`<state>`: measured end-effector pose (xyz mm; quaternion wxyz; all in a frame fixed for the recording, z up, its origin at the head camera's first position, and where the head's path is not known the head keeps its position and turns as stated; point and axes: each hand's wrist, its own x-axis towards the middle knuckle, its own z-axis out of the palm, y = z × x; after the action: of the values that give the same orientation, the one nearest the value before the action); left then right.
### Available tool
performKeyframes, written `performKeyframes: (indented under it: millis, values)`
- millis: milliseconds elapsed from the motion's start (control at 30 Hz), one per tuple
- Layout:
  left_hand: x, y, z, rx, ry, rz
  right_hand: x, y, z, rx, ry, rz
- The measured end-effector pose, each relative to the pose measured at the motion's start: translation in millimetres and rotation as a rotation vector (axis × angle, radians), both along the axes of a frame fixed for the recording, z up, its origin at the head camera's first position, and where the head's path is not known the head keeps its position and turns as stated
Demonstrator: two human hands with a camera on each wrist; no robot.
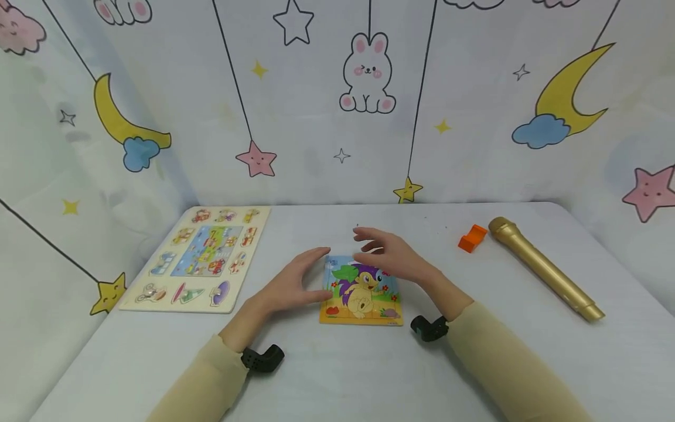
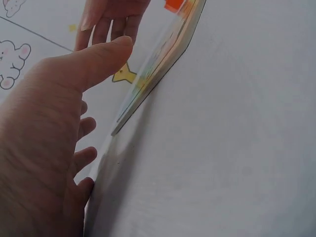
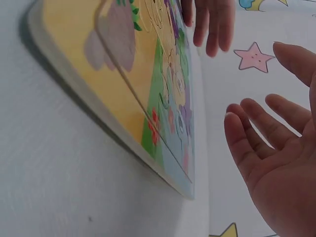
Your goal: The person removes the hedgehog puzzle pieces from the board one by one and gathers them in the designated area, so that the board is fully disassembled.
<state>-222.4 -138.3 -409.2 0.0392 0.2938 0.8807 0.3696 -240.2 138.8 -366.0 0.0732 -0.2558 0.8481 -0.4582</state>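
Note:
A small square jigsaw puzzle (image 1: 364, 293) with a purple-haired hedgehog picture lies flat on the white table. In the right wrist view the same puzzle (image 3: 133, 84) shows its thin edge and the lines between its pieces. My left hand (image 1: 295, 281) is at its left side, fingers spread and thumb stretched over the puzzle's edge; whether it touches cannot be told. Above the puzzle's upper right corner hovers my right hand (image 1: 392, 255), fingers loosely bent with nothing between them. The left wrist view shows my left hand (image 2: 44, 118) beside the puzzle's edge (image 2: 158, 69).
A larger wooden peg puzzle board (image 1: 239, 287) lies at the table's left. Toward the right are an orange block (image 1: 473, 238) and a gold microphone (image 1: 545, 269). A patterned curtain (image 1: 316, 105) hangs behind the table (image 1: 327, 381). Each wrist wears a black camera (image 1: 263, 358).

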Motion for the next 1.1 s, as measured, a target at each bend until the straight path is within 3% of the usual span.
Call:
performKeyframes:
  millis: [233, 533, 900, 1100]
  values:
    - [-1.5, -3, -0.3, -0.037, -0.006, 0.006, -8.1, -11, -4.9, -0.037, -0.040, 0.017]
    - [-2.5, -3, -2.2, -0.109, 0.009, -0.033, -15.0, -21, -14.2, 0.016, -0.123, 0.057]
    - [-2.6, 0, 0.5, -0.132, 0.023, -0.059, -12.4, -25, 5.5, 0.072, -0.159, 0.101]
    - [-1.6, 0, -0.5, -0.118, 0.003, -0.044, -15.3, -25, -0.8, 0.084, -0.183, 0.103]
